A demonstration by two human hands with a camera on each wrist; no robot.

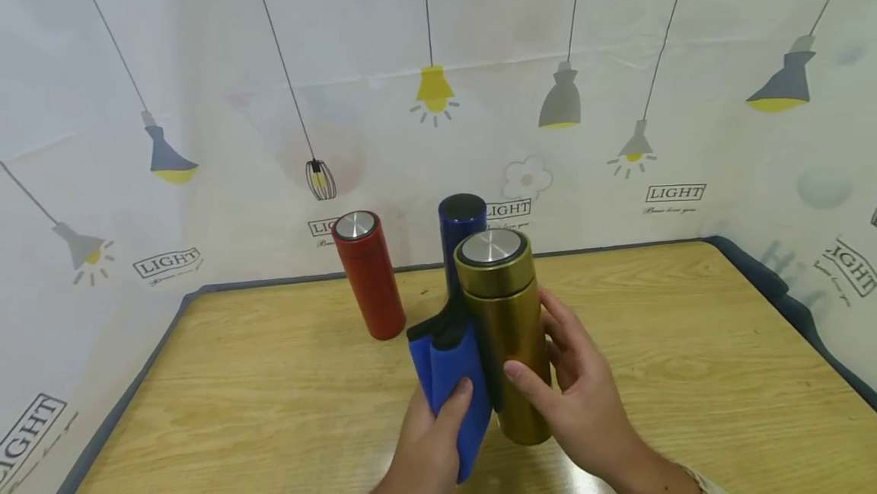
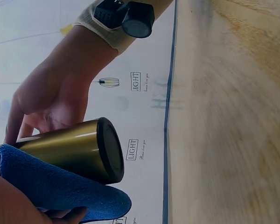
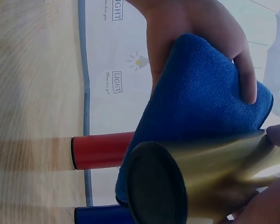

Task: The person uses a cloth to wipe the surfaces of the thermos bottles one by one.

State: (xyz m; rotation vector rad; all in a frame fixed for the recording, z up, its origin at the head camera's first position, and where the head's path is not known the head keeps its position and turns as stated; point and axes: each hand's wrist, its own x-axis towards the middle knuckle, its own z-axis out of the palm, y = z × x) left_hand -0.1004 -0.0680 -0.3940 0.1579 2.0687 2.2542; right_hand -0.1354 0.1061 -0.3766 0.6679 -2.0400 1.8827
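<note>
A gold flask with a steel lid is held off the table, tilted slightly. My right hand wraps its side, thumb in front and fingers behind. My left hand grips a folded blue cloth and presses it against the flask's left side. The left wrist view shows the gold flask from its black base with the blue cloth under it. In the right wrist view the blue cloth covers the gold flask.
A red flask and a dark blue flask stand upright on the wooden table behind the hands. A lamp-printed backdrop closes off the back and sides. Bare tabletop lies to the left and right.
</note>
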